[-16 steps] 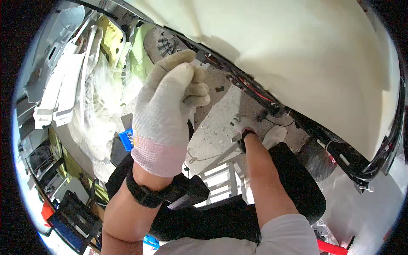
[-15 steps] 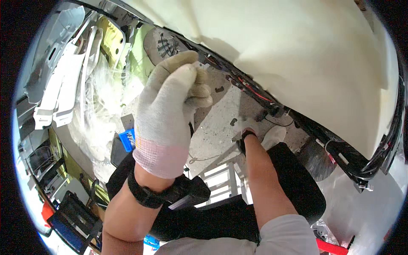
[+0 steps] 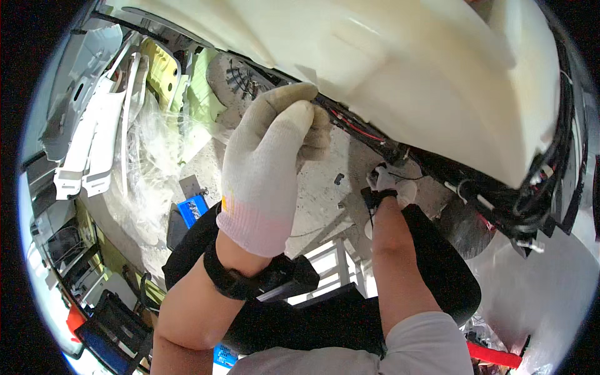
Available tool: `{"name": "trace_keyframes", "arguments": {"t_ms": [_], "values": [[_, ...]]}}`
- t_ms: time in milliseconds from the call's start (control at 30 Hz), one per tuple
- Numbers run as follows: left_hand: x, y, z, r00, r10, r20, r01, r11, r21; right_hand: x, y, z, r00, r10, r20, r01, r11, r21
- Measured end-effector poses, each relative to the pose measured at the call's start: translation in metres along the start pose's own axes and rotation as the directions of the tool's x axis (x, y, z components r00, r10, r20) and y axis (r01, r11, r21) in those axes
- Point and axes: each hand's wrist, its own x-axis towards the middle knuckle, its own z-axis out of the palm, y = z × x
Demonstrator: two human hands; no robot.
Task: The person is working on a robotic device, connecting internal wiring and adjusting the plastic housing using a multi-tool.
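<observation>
My left hand (image 3: pixel 269 162), in a white knit glove, is raised in front of the wiring. Its thumb presses toward the curled fingers; whatever is between them is hidden. Past its fingertips, a black wiring harness (image 3: pixel 369 134) with red wires runs along the lower edge of a large cream panel (image 3: pixel 400 75). Lower down and further right, my gloved right hand (image 3: pixel 382 180) is by a thin black cable (image 3: pixel 406 177) looping from the harness. Its fingers are closed around a small dark piece, too small to name.
White and yellow-green panels (image 3: pixel 100 137) and clear plastic sheeting (image 3: pixel 156 144) lie at left. A blue box (image 3: pixel 192 209) stands beside my left knee. Small dark pieces, one a clip-like part (image 3: pixel 339 179), lie on the floor. A red bar (image 3: pixel 494 356) shows at lower right.
The view has shifted. My left hand appears further right, still closed. My right hand, blurred before, has come up slightly and right, with a dark piece showing at its fingers.
</observation>
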Motion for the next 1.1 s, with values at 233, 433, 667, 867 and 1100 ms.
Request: {"name": "trace_keyframes", "arguments": {"t_ms": [233, 433, 667, 867, 1100], "values": [[-0.011, 0.016, 0.005, 0.985, 0.171, 0.027, -0.167, 0.981, -0.098, -0.068, 0.073, -0.034, 0.982, -0.188, -0.016, 0.180, 0.960, -0.216], [-0.002, 0.046, -0.033, 0.913, 0.407, -0.019, -0.402, 0.892, -0.204, -0.189, 0.119, -0.039, 0.800, -0.168, 0.576, 0.466, -0.430, -0.773], [-0.005, 0.077, -0.076, 0.920, 0.307, -0.242, -0.386, 0.812, -0.438, -0.291, 0.020, -0.039, 0.656, 0.216, 0.723, 0.586, -0.749, -0.308], [-0.005, 0.090, -0.090, 0.915, 0.335, -0.224, -0.399, 0.832, -0.385, -0.276, -0.091, -0.078, 0.755, -0.166, 0.635, 0.654, 0.109, -0.749], [0.000, 0.092, -0.088, 0.939, 0.257, -0.229, -0.343, 0.757, -0.557, -0.400, -0.062, -0.053, 0.544, -0.169, 0.822, 0.825, -0.073, -0.561]]}}
